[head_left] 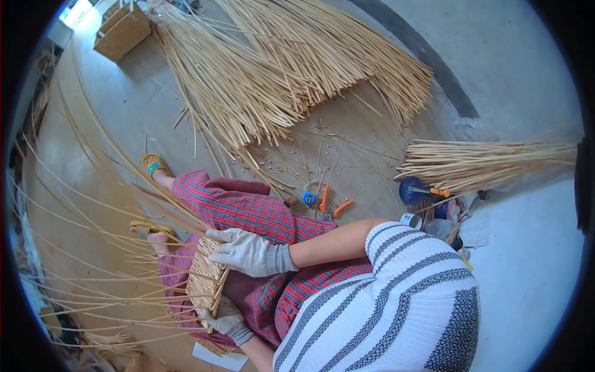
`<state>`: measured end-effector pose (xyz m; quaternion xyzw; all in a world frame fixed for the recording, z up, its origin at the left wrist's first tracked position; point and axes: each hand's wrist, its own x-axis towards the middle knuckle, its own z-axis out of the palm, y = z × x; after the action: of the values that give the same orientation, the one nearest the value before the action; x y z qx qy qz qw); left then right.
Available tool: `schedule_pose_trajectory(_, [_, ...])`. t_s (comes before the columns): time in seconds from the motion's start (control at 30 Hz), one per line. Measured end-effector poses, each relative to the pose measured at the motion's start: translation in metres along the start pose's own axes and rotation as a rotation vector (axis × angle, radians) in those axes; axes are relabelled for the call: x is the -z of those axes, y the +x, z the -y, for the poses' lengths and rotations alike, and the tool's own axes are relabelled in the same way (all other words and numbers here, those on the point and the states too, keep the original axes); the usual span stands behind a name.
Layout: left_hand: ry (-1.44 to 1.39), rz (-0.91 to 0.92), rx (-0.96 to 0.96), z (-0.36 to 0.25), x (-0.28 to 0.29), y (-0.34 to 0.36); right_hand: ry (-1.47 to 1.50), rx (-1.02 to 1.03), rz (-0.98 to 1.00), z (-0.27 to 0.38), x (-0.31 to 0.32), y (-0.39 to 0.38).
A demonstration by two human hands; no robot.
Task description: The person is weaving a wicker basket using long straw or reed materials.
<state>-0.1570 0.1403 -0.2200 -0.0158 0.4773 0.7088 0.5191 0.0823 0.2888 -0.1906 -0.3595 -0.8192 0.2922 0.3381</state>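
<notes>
A partly woven wicker basket rests on my lap, against red checked cloth. Long loose rods fan out from it toward the left side of the view. My right hand, in a pale work glove with a grey cuff, is closed over the basket's upper end. Gloved likewise, my left hand grips its lower end, the fingers partly hidden by the weave. On the floor beyond my knees lie orange-handled pruning shears and a blue tape measure.
Large bundles of peeled rods spread across the floor ahead, with cut bits scattered near their ends. Another rod bundle lies at the right, beside a blue spray bottle. A brown box stands far left.
</notes>
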Motion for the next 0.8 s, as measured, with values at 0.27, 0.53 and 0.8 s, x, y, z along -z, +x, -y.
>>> schedule_pose_trajectory(0.27, [0.300, 0.472, 0.387, -0.005, -0.106, -0.067, 0.090, 0.101, 0.080, 0.007, 0.015, 0.006])
schedule_pose_trajectory(0.53, [0.195, 1.271, 0.028, -0.048, -0.244, -0.096, 0.127, -0.327, -0.279, -0.080, 0.035, -0.002])
schedule_pose_trajectory(0.8, [0.026, 1.196, 0.266, -0.066, -0.267, -0.074, -0.616, -0.886, -0.199, -0.287, 0.059, -0.041])
